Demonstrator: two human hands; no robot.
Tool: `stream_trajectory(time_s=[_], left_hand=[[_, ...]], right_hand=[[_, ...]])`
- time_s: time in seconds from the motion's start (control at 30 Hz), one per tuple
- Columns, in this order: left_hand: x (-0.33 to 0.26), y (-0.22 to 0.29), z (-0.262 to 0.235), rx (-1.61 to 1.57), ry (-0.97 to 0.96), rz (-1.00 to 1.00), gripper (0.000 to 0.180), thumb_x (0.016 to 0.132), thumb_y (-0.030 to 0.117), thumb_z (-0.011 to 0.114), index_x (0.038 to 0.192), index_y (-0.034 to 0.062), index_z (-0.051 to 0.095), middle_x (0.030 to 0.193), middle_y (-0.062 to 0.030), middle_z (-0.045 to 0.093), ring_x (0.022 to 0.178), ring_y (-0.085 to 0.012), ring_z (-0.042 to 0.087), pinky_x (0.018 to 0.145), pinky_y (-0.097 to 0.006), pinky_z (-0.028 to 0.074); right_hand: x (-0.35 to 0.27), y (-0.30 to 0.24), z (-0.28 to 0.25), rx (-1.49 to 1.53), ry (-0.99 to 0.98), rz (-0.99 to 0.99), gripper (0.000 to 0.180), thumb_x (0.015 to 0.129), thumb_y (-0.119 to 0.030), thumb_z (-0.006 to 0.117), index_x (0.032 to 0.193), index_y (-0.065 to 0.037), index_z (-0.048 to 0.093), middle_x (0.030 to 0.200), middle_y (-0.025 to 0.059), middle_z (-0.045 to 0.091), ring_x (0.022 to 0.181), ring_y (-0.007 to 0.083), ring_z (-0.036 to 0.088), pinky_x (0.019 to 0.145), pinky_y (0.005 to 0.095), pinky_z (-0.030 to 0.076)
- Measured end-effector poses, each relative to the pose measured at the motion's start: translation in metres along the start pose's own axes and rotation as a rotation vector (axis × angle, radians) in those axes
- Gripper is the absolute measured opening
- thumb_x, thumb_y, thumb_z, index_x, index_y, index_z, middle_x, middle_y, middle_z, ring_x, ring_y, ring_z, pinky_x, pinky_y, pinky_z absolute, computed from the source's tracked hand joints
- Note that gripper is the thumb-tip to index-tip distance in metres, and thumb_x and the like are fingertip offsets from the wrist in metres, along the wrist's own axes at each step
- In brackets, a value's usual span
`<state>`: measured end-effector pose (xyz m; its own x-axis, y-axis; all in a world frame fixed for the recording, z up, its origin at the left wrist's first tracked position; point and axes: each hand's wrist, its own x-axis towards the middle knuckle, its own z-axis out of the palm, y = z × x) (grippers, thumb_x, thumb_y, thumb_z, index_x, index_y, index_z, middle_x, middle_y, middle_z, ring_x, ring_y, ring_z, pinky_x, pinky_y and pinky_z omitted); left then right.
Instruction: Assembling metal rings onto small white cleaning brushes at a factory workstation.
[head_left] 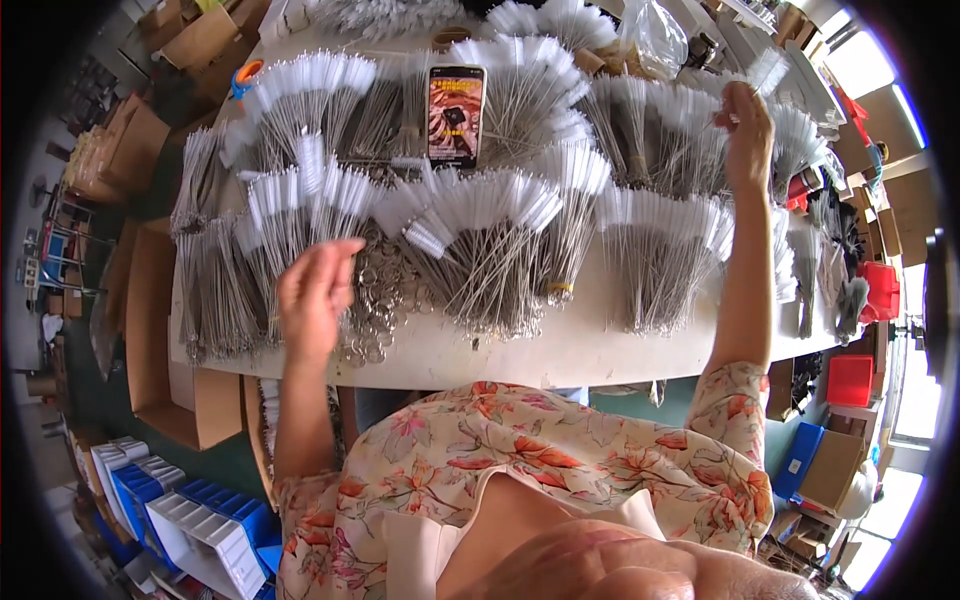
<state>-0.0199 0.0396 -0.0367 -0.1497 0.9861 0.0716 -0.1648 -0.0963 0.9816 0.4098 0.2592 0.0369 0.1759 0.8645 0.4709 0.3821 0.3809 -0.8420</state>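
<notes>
My right hand is raised over the right side of the table, fingers closed on a wire brush with a white bristle head, which sticks up past the fingertips. My left hand hovers near the front left, thumb and fingers drawn together; anything between them is too small to make out. Beside it lies a heap of small metal rings. Bundles of white-bristled wire brushes fan out over the table, with more brushes to the right and others further back.
A phone with a lit screen stands upright among the bundles on the white table. Orange-handled scissors lie at the back left. An open cardboard box is left of the table, blue and white bins below. Red containers stand at right.
</notes>
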Motion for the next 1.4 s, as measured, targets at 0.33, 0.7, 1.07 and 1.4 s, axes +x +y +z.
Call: stream_trajectory(time_s=[0.33, 0.7, 1.07, 1.4], left_hand=[[-0.017, -0.022, 0.082, 0.364, -0.233, 0.508, 0.032, 0.072, -0.003, 0.062, 0.101, 0.0061, 0.054, 0.09, -0.0104, 0.056, 0.085, -0.0246, 0.057, 0.07, -0.037, 0.045], [-0.051, -0.067, 0.078, 0.314, -0.291, 0.776, 0.025, 0.075, 0.0, 0.064, 0.099, 0.0047, 0.061, 0.103, -0.0117, 0.05, 0.085, -0.0211, 0.057, 0.07, -0.031, 0.05], [-0.098, -0.111, 0.039, 0.515, -0.547, 0.359, 0.023, 0.077, 0.01, 0.064, 0.099, 0.0047, 0.057, 0.078, -0.0101, 0.058, 0.062, -0.0245, 0.058, 0.057, -0.032, 0.048], [-0.111, -0.095, 0.032, 0.404, -0.436, 0.468, 0.022, 0.073, 0.008, 0.069, 0.09, 0.0007, 0.058, 0.078, -0.0115, 0.061, 0.064, -0.0236, 0.061, 0.054, -0.03, 0.048]], right_hand=[[-0.24, -0.124, 0.129, 0.486, -0.653, -0.194, 0.027, 0.084, -0.018, 0.059, 0.107, -0.004, 0.054, 0.121, 0.0133, 0.043, 0.116, 0.0225, 0.041, 0.094, 0.0351, 0.035], [-0.28, -0.085, 0.145, 1.278, -0.242, 0.818, 0.023, 0.093, -0.024, 0.045, 0.098, -0.005, 0.057, 0.081, 0.0037, 0.06, 0.074, 0.0118, 0.057, 0.076, 0.0255, 0.048], [-0.288, -0.039, 0.048, -1.701, -1.213, -0.339, 0.008, 0.073, -0.007, 0.058, 0.076, -0.012, 0.064, 0.076, 0.0053, 0.063, 0.077, 0.0192, 0.062, 0.065, 0.0369, 0.047], [-0.328, -0.06, 0.103, 0.244, -1.25, 0.705, 0.014, 0.085, -0.013, 0.056, 0.086, 0.0, 0.062, 0.065, 0.0022, 0.059, 0.053, 0.0077, 0.05, 0.049, 0.0221, 0.041]])
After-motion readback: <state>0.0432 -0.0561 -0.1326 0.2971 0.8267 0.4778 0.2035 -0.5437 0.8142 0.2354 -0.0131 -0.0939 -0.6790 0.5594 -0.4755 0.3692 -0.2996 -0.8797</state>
